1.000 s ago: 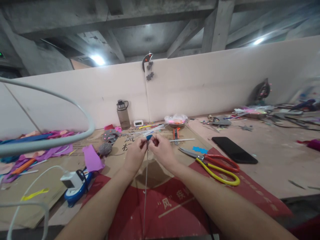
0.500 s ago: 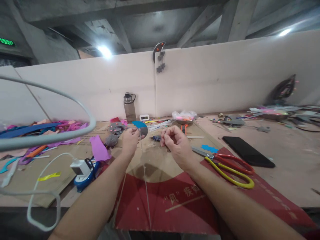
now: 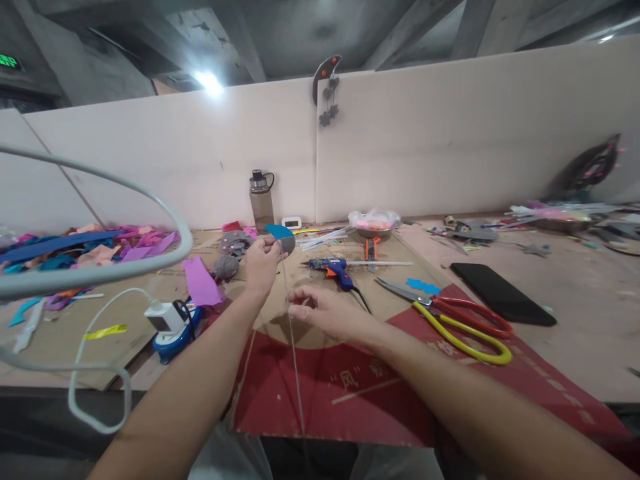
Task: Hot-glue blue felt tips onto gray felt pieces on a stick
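Note:
My left hand (image 3: 263,263) is closed on a round grey felt-like piece (image 3: 288,247) with a blue part (image 3: 279,231) along its top. From it a thin pale string (image 3: 295,360) hangs down past the table's front edge. My right hand (image 3: 323,310) is below and to the right, its curled fingertips closed at the string; the exact pinch is small and blurred. A blue hot glue gun (image 3: 336,267) with a glue stick in its rear lies just beyond my right hand. Scissors (image 3: 425,303) with one red and one yellow handle rest to the right, by a blue scalloped strip (image 3: 423,287).
A dark phone (image 3: 503,293) lies at the right. Behind stand a bottle (image 3: 261,203), a small white clock-like device (image 3: 291,222) and a bag-covered bowl (image 3: 374,223). Left are felt scraps (image 3: 145,243), a power socket (image 3: 175,337) and a looping grey tube (image 3: 175,227).
My right hand has moved left and down to the string, uncovering the glue gun. My left hand stays closed on the grey piece. The view has shifted slightly.

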`<state>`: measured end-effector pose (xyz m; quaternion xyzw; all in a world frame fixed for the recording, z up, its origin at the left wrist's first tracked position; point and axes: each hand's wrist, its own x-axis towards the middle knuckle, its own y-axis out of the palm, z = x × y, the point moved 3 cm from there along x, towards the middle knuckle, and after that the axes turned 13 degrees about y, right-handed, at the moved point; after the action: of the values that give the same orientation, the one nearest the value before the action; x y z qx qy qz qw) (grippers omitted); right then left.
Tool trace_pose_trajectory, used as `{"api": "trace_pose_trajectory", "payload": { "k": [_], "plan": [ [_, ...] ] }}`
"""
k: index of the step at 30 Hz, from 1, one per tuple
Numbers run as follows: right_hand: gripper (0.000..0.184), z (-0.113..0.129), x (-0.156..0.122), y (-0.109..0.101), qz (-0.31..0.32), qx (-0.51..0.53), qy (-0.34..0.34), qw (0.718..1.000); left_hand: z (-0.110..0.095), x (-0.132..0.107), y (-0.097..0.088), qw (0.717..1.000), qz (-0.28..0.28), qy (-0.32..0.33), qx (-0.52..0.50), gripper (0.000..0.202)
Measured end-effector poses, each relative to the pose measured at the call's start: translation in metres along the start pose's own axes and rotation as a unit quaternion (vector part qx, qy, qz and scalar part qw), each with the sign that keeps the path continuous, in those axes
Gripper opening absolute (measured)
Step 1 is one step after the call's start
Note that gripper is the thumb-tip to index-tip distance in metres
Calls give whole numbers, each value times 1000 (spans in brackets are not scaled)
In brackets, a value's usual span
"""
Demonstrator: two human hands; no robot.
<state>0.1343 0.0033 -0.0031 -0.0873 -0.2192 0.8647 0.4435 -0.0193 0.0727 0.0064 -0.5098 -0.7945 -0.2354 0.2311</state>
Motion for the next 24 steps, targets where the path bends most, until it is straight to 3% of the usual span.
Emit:
{"api": "trace_pose_trajectory", "payload": {
  "k": [5, 12, 17, 24],
  "plan": [
    [21, 5, -6, 10, 6, -80, -68, 994, 2, 4, -3, 1000, -7, -9, 12, 18],
    [32, 18, -24, -3, -149, -208, -185, 949, 1, 7, -12, 997, -56, -29, -48, 18],
    [29, 17, -25, -11, -200, -187, -156, 949, 1, 5, -12, 994, -60, -48, -81, 20],
    [18, -3, -3, -9, -127, -165, -86, 974, -2, 4, -9, 992, -54, -72, -92, 20]
  ]
}}
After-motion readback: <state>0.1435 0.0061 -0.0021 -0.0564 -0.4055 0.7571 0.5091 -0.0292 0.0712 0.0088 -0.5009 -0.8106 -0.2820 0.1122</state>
